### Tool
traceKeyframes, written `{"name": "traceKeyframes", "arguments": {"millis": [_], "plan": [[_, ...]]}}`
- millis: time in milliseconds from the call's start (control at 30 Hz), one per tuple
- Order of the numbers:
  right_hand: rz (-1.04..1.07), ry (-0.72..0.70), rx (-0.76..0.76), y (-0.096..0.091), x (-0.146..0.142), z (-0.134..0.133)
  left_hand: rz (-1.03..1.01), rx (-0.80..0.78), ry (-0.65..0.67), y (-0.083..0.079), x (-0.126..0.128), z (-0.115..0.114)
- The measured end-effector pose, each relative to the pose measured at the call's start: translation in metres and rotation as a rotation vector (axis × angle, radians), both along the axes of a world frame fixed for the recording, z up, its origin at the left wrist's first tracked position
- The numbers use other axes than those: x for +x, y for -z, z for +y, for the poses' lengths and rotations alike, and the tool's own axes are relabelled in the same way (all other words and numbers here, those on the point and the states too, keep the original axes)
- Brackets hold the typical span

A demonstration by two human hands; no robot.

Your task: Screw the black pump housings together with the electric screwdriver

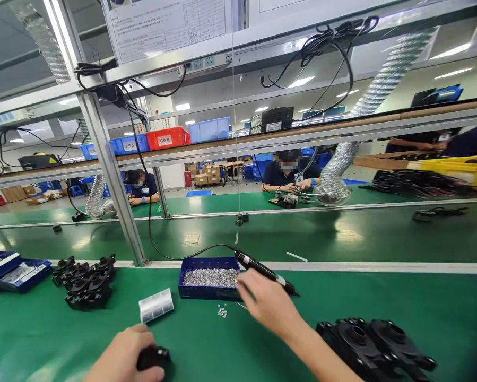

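My left hand [124,354] is closed around a small black plastic part [154,358] low over the green mat. My right hand [268,302] is at the right end of a blue tray [206,293] full of small shiny metal pieces [210,277]. Its fingers are curled together, and a thin, light-coloured tip [242,306] shows beneath them; what they hold I cannot make out. Just behind this hand is a black electric screwdriver [258,265], its cord running left. A few loose metal pieces [222,311] lie in front of the tray.
A curled sheet of labels [156,305] lies left of the tray. Black plastic housings are grouped at the left [87,281] and at the right front [375,345]. Blue boxes [19,276] stand at far left. A metal post [111,180] rises behind. Co-workers [289,172] sit across the bench.
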State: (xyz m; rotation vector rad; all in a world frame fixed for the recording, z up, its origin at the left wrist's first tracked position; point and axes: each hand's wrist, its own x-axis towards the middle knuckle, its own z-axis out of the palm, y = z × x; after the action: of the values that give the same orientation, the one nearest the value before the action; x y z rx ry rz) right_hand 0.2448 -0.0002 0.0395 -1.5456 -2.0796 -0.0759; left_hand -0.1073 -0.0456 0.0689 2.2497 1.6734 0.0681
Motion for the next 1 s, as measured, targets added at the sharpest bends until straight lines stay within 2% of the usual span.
{"name": "traceKeyframes", "arguments": {"millis": [67, 133, 233, 333, 433, 500, 567, 633, 733, 933, 1000], "plan": [[-0.072, -0.068, -0.105, 0.020, -0.010, -0.010, -0.071, -0.025, 0.091, -0.001, 0.040, -0.002], [-0.103, -0.066, -0.157, 0.036, -0.015, -0.014, -0.142, -0.029, 0.161, -0.004, 0.069, 0.003], [-0.149, -0.040, -0.200, 0.048, -0.015, -0.012, -0.209, 0.057, 0.249, -0.004, 0.090, 0.019], [-0.206, -0.016, -0.232, 0.052, -0.014, -0.006, -0.173, 0.131, 0.301, 0.013, 0.096, 0.042], [-0.257, -0.018, -0.252, 0.053, -0.016, -0.002, -0.123, 0.182, 0.345, 0.045, 0.100, 0.062], [-0.277, -0.028, -0.260, 0.051, -0.018, -0.001, -0.092, 0.202, 0.369, 0.064, 0.104, 0.069], [-0.285, -0.030, -0.265, 0.048, -0.018, -0.003, -0.064, 0.211, 0.399, 0.076, 0.106, 0.071], [-0.283, -0.025, -0.267, 0.046, -0.017, -0.005, -0.041, 0.210, 0.419, 0.079, 0.108, 0.069], [-0.269, -0.005, -0.271, 0.045, -0.014, -0.009, -0.060, 0.171, 0.412, 0.075, 0.108, 0.067], [-0.241, 0.022, -0.262, 0.048, -0.012, -0.012, -0.229, 0.054, 0.212, 0.072, 0.103, 0.066], [-0.150, 0.011, -0.214, 0.045, -0.017, -0.018, -0.267, 0.025, 0.153, 0.073, 0.101, 0.065]]}}
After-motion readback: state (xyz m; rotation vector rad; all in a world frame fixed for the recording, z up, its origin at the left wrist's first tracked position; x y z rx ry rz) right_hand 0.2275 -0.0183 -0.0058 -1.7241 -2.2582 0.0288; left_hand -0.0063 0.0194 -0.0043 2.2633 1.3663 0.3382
